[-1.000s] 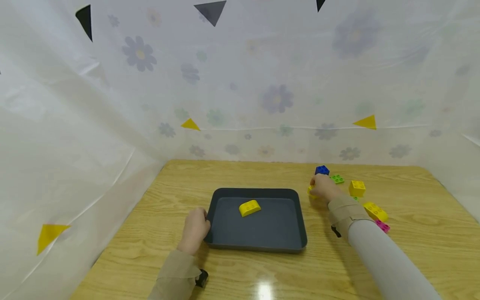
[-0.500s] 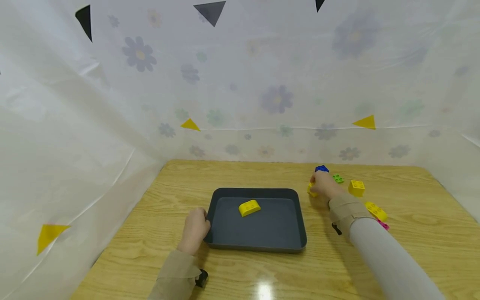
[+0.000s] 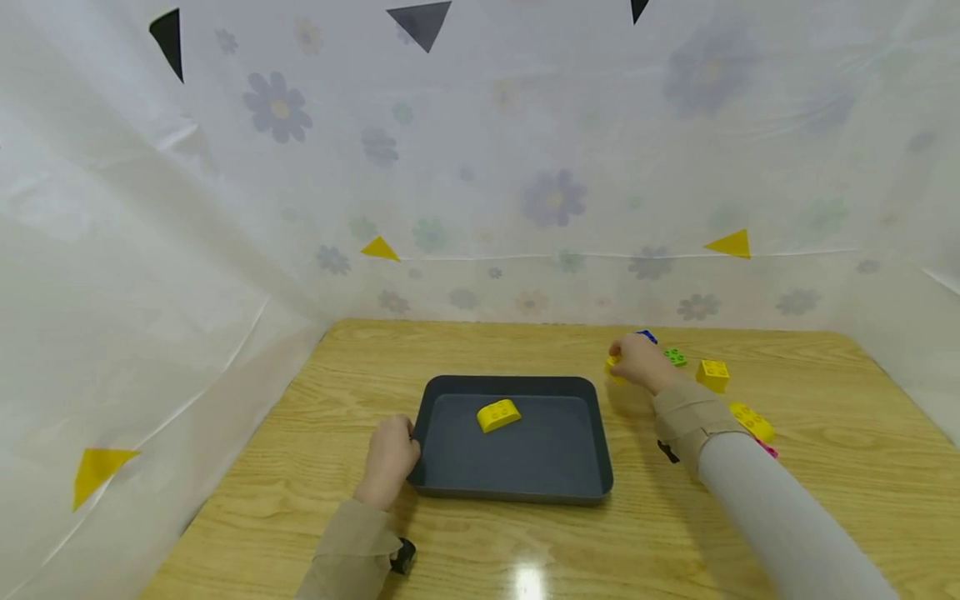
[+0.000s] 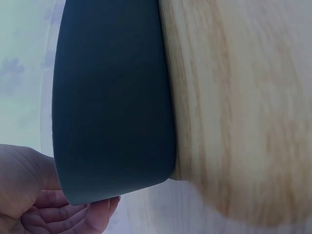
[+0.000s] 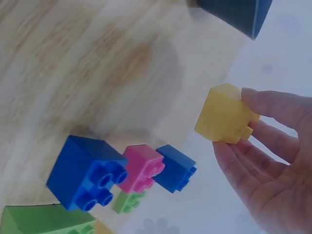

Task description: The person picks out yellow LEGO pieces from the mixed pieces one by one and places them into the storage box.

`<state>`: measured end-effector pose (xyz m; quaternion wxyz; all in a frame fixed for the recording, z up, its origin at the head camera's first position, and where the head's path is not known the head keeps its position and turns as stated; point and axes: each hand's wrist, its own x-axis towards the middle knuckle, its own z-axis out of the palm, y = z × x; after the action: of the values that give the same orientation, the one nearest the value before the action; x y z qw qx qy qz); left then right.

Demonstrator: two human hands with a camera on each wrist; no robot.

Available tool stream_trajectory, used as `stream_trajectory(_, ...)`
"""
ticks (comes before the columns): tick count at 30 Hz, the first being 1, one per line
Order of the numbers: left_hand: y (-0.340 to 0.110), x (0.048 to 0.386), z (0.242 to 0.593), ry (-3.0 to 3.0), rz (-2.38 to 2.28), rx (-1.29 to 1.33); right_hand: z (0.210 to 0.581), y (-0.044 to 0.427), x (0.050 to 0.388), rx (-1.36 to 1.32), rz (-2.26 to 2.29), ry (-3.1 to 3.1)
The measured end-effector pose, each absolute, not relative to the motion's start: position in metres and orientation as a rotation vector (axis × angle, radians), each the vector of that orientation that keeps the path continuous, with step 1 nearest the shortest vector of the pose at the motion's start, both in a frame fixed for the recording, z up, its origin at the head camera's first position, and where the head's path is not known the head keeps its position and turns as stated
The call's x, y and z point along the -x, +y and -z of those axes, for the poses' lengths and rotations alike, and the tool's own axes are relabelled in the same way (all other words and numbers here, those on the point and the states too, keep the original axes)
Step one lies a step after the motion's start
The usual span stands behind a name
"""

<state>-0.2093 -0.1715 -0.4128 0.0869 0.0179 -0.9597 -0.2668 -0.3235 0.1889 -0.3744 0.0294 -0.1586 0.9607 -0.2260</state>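
A dark grey tray [image 3: 517, 458] stands mid-table with a yellow rounded brick [image 3: 498, 415] lying in it. My left hand [image 3: 391, 458] grips the tray's left side; in the left wrist view the fingers of that hand [image 4: 53, 204] curl at the wall of the tray [image 4: 114, 102]. To the right of the tray, my right hand [image 3: 643, 363] pinches a yellow brick [image 3: 612, 367]. The right wrist view shows this yellow brick [image 5: 224, 114] between the thumb and fingers of the right hand [image 5: 278, 151], its studs towards the palm.
On the right of the table [image 3: 825, 392] lie a blue brick [image 3: 647, 337], a green brick [image 3: 676, 357], a yellow block [image 3: 712, 375], a long yellow brick [image 3: 752, 422] and a pink brick [image 3: 767, 448]. The right wrist view also shows a pink brick [image 5: 141, 165] between two blue ones.
My right hand has shifted slightly left and up with the yellow brick in its grip. The left hand and the tray have stayed in place.
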Motion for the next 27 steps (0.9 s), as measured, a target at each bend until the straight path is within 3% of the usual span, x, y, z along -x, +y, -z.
stream_trajectory(27, -0.174, 0.209, 0.414, -2.845, 0.799, -0.050, 0.331, 0.126, 0.304, 0.763, 0.573, 2.958)
